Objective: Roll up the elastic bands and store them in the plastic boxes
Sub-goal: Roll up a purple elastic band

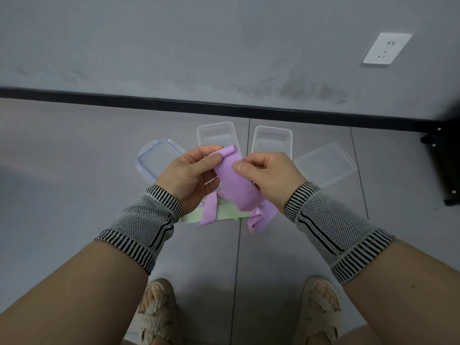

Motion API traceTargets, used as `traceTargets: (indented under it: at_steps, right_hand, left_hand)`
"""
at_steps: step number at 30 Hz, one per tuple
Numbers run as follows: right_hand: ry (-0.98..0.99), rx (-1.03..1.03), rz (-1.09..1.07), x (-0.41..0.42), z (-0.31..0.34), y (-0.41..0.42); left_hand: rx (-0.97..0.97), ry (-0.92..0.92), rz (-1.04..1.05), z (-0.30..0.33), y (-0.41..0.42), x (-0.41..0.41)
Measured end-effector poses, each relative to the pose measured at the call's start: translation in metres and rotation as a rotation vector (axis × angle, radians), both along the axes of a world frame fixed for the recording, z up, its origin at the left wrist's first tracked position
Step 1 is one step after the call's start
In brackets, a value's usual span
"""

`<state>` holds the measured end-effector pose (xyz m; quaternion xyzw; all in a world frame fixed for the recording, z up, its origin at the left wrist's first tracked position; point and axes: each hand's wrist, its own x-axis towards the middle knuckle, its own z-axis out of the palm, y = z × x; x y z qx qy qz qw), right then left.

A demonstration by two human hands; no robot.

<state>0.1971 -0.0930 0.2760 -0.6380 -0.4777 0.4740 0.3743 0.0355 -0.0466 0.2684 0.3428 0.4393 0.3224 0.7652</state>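
A purple elastic band [232, 181] is held up between both hands, its top end curled into a small roll. My left hand [193, 175] pinches the band's upper left edge beside the roll. My right hand [270, 176] pinches its right edge. The band's loose tail hangs down onto the floor. A pale green band [227, 212] lies flat on the floor beneath it. Two clear plastic boxes stand open behind my hands, one on the left [215, 131] and one on the right [272, 138].
A blue-rimmed lid [155, 159] lies left of the boxes and a plain clear lid [324, 164] lies to the right. A black furniture leg [445, 165] stands at the right edge. The wall and black skirting run behind. My sandalled feet are at the bottom.
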Motion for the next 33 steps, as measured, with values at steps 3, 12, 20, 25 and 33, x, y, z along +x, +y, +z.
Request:
traceTargets:
  at_steps: [3,12,20,25,33]
  right_hand:
    - [-0.092,-0.019,0.040,0.001,0.002,-0.001]
    - [-0.133,0.005,-0.026,-0.002,0.000,-0.001]
    - [0.030,0.019,-0.013,0.006,-0.004,-0.003]
    - [0.092,0.065,-0.046,0.008,-0.002,0.000]
    - [0.237,0.016,-0.084,0.010,-0.004,0.001]
  left_hand:
    - [0.002,0.015,0.006,0.001,0.000,0.002]
    - [-0.008,0.038,0.080,0.003,-0.002,0.006]
    - [0.333,0.359,-0.053,0.004,-0.002,0.006]
    - [0.443,0.447,-0.117,0.006,-0.006,0.007]
    - [0.502,0.544,-0.035,0.009,-0.009,0.015]
